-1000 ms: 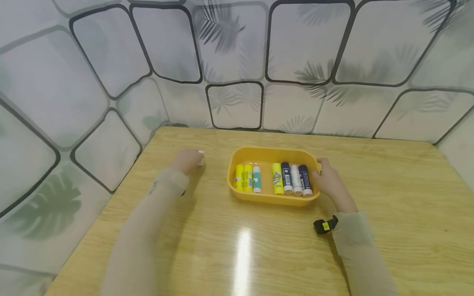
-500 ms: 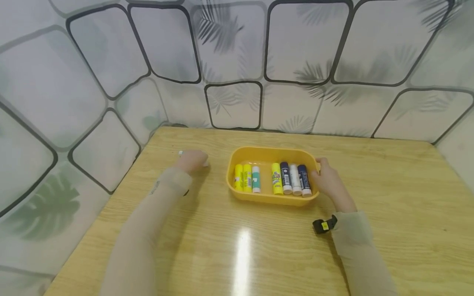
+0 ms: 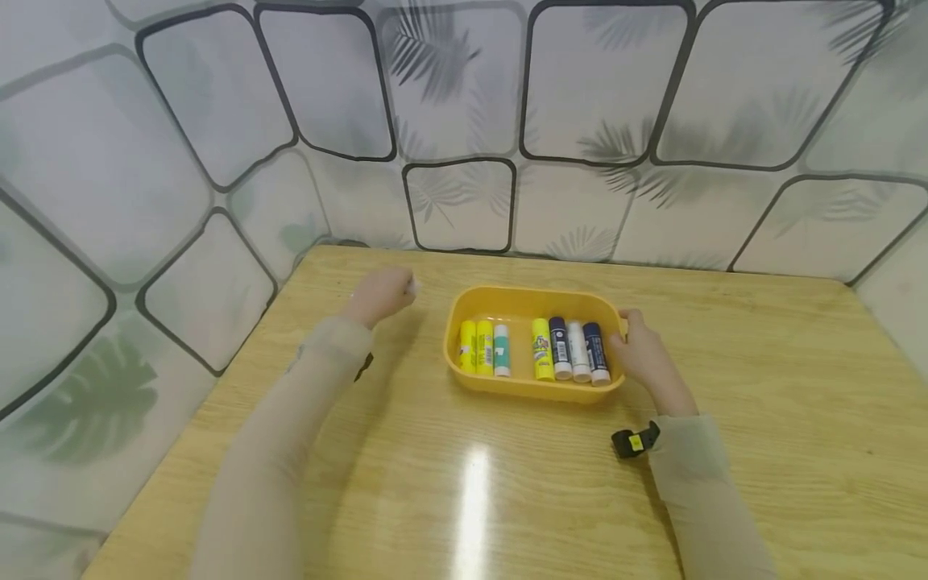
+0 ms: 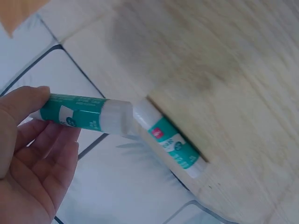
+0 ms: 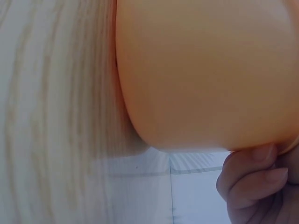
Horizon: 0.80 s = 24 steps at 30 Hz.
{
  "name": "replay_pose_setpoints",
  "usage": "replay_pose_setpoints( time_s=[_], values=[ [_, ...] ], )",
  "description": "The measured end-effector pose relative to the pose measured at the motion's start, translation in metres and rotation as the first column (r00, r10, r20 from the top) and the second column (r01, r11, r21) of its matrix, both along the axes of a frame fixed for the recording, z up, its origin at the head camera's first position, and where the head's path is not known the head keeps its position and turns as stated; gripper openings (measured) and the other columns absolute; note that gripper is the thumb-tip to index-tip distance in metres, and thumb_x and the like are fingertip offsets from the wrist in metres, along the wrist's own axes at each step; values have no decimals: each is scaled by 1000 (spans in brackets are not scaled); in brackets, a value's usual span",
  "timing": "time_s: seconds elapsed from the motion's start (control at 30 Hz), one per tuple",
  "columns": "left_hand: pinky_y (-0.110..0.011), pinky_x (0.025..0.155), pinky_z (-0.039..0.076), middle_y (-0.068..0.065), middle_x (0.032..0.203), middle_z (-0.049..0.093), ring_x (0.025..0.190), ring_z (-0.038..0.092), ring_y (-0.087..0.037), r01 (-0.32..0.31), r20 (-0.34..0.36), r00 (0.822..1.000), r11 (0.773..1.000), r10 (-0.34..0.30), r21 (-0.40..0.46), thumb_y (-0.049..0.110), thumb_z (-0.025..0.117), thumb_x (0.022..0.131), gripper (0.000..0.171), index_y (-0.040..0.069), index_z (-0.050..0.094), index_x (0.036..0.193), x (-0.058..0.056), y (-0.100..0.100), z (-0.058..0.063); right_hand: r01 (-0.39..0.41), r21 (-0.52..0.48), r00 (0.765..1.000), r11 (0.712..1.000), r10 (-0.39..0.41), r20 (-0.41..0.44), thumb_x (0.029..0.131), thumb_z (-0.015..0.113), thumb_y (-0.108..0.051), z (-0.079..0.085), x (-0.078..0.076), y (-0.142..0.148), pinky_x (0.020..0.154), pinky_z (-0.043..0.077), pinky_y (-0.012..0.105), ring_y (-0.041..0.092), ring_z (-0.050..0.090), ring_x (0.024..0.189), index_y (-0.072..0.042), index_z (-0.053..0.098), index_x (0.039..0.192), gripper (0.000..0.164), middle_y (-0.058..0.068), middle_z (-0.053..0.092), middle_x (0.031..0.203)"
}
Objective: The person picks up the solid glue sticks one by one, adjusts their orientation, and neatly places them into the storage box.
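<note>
In the left wrist view my left hand point(image 4: 37, 154) grips a green-and-white glue stick point(image 4: 74, 112) between thumb and fingers. A second green-and-white glue stick point(image 4: 172, 142) lies on the table beyond it. From the head, that left hand point(image 3: 380, 296) appears raised left of a yellow plastic tray point(image 3: 536, 390), mostly hiding what it holds. My right hand point(image 3: 645, 358) holds the tray's right end, with its fingers point(image 5: 254, 182) curled at the rim in the right wrist view. Inside lie yellow glue sticks point(image 3: 485, 348), a teal one point(image 3: 502, 351), and white and navy ones point(image 3: 597, 354) on the right.
The wooden table point(image 3: 565, 483) meets a patterned wall point(image 3: 464, 205) at the back and left. A black wrist camera point(image 3: 635, 441) sits on the right wrist. Light glares off the table's front middle.
My left hand has lifted off the table and shifted slightly right, carrying a glue stick. The tray and my right hand have stayed in place.
</note>
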<state>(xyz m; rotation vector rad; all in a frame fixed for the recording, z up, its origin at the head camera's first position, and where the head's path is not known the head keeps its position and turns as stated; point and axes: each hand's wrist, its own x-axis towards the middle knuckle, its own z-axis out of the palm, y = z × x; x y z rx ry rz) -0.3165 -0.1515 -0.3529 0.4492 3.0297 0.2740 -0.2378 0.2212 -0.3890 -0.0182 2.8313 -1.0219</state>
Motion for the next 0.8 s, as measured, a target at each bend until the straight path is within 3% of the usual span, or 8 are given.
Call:
replay_pose_setpoints(
  time_s=[0.17,0.3,0.53,0.67,0.8],
  values=[
    [-37,74,45,-11,88,59,77,55,-23,-55,-3,998,989,56,141,18,53,88,18,1,58,93,-2,7,9,2,4,1000,1000,-2,-7,92,32,-14,2,2,-1,63,40,38,32,46,82,8,16,134,50,34,43,113],
    [-36,77,45,-11,94,60,83,56,-22,-77,-26,996,956,88,283,21,54,87,24,1,59,99,-2,14,17,3,4,1000,1000,-3,-15,92,32,-14,1,1,0,60,39,35,31,47,79,8,16,134,50,33,44,110],
    [-32,74,46,-11,93,59,85,54,-21,-114,-64,983,841,173,529,21,58,85,26,-1,59,98,0,30,30,0,0,1000,1000,0,-10,92,32,-15,0,-1,2,63,39,37,33,46,85,7,15,135,51,35,39,118],
    [-31,70,47,-11,95,60,83,55,-21,-155,-60,971,803,230,576,24,59,84,29,-1,59,98,1,43,35,-9,0,1000,1000,9,-7,92,32,-15,0,-1,2,64,40,38,34,46,85,7,16,134,50,36,39,118],
    [-29,68,48,-11,94,60,81,56,-20,-158,-61,970,804,234,573,25,60,83,30,-1,60,99,3,57,38,-5,5,1000,1000,5,-8,92,32,-15,0,-1,1,62,40,37,33,47,82,7,16,134,50,34,42,115]
  ],
)
